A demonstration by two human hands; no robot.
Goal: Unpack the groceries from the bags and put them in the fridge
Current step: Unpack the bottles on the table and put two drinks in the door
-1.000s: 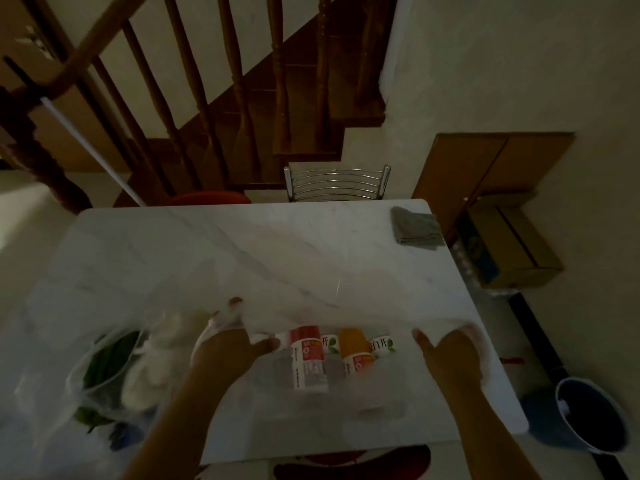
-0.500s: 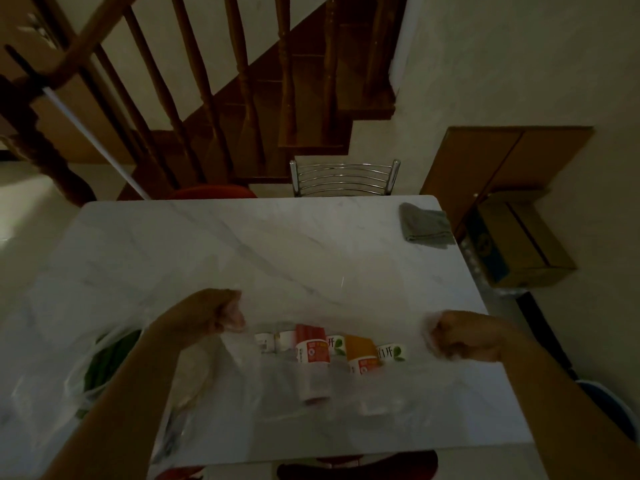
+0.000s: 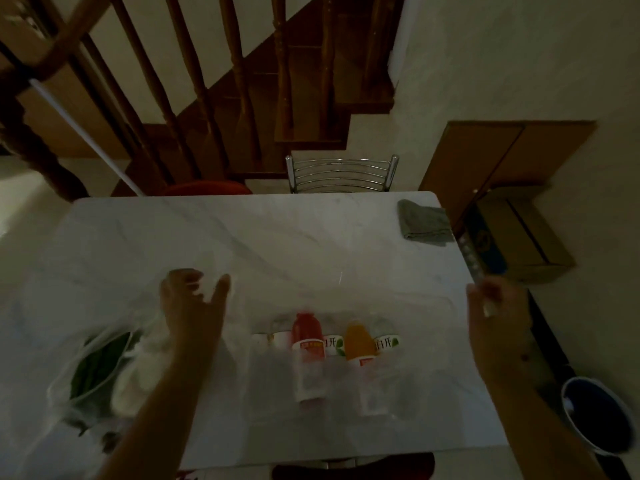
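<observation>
Both hands have spread apart, left hand (image 3: 194, 306) loosely open, right hand (image 3: 495, 306) pinching the clear bag (image 3: 408, 306), whose bottles (image 3: 325, 344) lie unpacked on the worktop (image 3: 277, 230); fridge unseen.

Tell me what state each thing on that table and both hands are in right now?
Clear bag: spread wide over the bottles.
Red bottle: lying down, capped.
Orange bottle: lying down, capped.
Bag of greens: lying at the left edge of the table, slumped.
Grey cloth: folded, at the far corner.
Left hand: fingers spread, at the plastic.
Right hand: pinching the bag's edge.
</observation>
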